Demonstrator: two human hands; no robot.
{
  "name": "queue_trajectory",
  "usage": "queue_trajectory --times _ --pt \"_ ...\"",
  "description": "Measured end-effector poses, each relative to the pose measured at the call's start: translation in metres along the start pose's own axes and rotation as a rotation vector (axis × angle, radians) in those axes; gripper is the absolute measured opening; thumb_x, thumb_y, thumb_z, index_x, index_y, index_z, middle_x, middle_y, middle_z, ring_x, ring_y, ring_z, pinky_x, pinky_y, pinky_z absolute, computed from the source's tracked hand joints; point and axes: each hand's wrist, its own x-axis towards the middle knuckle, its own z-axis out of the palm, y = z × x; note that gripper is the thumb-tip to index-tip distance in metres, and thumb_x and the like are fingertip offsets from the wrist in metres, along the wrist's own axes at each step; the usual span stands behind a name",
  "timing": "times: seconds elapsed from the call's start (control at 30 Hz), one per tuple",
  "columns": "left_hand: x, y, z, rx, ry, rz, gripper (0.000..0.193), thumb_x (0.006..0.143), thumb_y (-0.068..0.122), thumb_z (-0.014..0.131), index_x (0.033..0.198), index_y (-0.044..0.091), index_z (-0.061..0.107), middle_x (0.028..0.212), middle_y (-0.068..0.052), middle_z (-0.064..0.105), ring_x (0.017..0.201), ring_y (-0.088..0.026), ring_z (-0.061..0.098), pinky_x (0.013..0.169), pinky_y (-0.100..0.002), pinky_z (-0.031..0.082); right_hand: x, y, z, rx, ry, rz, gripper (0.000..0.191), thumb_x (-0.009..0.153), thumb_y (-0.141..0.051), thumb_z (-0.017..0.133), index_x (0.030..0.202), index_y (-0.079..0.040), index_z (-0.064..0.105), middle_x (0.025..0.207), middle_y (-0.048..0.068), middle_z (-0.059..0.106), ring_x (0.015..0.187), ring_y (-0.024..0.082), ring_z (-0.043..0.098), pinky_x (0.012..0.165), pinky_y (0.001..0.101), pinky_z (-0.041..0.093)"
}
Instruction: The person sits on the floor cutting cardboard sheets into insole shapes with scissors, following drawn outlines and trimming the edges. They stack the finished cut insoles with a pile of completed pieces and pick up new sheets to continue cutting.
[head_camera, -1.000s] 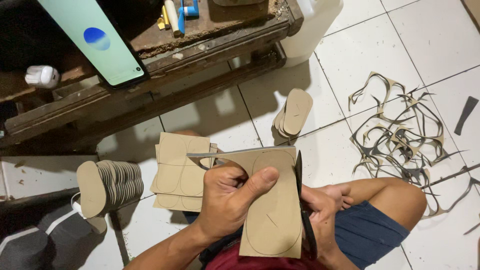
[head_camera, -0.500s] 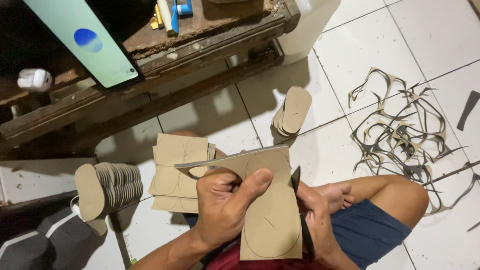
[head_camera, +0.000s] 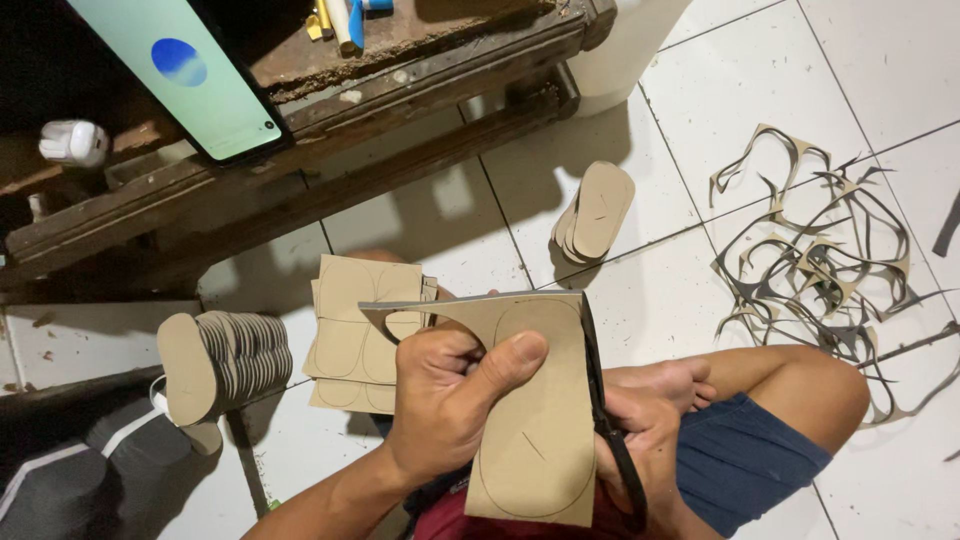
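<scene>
Left hand gripping tan cardboard sheet marked with insole outlines; right hand closing around black scissors running along the sheet's right edge, just beside.

The scissors in the right hand are working farther along the right edge of the cardboard sheet, toward 12 o'clock. The left hand is tipping the sheet, so its top edge is levelling out and the thumb is sliding toward 3 o'clock. The narrow offcut point at 9 o'clock is drooping lower.
</scene>
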Motion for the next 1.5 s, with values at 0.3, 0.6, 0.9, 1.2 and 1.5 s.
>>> queue_trajectory --times 0.3,0.6,0.9,1.2,1.5 --pt "0.001 0.012 -0.005 0.253 -0.155 0.068 0.021 0.096 0.012 0.068 0.094 -0.007 0.075 0.076 -0.001 0.071 0.075 -0.006 0.062 0.099 -0.026 0.046 0.006 -0.006 -0.002 0.077 -0.076 0.075 0.034 0.082 -0.014 0.073 0.111 0.003 0.068 0.091 0.003 0.072 0.081 0.009 0.065 0.071 0.0246 0.054" --pt "0.004 0.007 -0.021 0.254 -0.170 -0.074 0.026 0.097 0.013 0.074 0.081 -0.008 0.074 0.068 -0.002 0.065 0.066 -0.006 0.054 0.073 -0.025 0.045 0.005 -0.027 0.005 0.310 -0.140 0.199 0.047 0.081 -0.019 0.072 0.119 0.007 0.070 0.102 0.010 0.074 0.090 0.013 0.066 0.080 0.0274 0.053" --pt "0.015 0.023 -0.028 0.326 -0.278 -0.125 0.025 0.093 0.018 0.073 0.079 -0.002 0.073 0.062 0.003 0.061 0.058 -0.003 0.052 0.050 -0.025 0.042 0.009 -0.032 -0.002 0.298 -0.205 0.197 0.048 0.082 -0.025 0.077 0.114 0.011 0.072 0.093 0.007 0.067 0.084 0.013 0.057 0.075 0.0267 0.044" --pt "0.017 0.024 -0.038 0.346 -0.390 -0.181 0.035 0.094 0.018 0.076 0.066 0.001 0.063 0.059 0.005 0.051 0.057 -0.002 0.042 0.047 -0.026 0.032 0.007 -0.030 -0.005 0.314 -0.217 0.216 0.058 0.077 -0.028 0.079 0.122 0.008 0.069 0.093 0.004 0.066 0.086 0.011 0.057 0.077 0.0257 0.044" --pt "0.044 0.048 -0.035 -0.113 -0.348 -0.447 0.036 0.097 0.027 0.068 0.069 0.004 0.066 0.059 0.000 0.057 0.053 -0.011 0.053 0.050 -0.029 0.043 -0.003 -0.013 -0.017 0.268 -0.206 0.289 0.040 0.075 -0.019 0.081 0.103 0.008 0.077 0.080 0.003 0.065 0.071 0.011 0.057 0.064 0.0241 0.044"
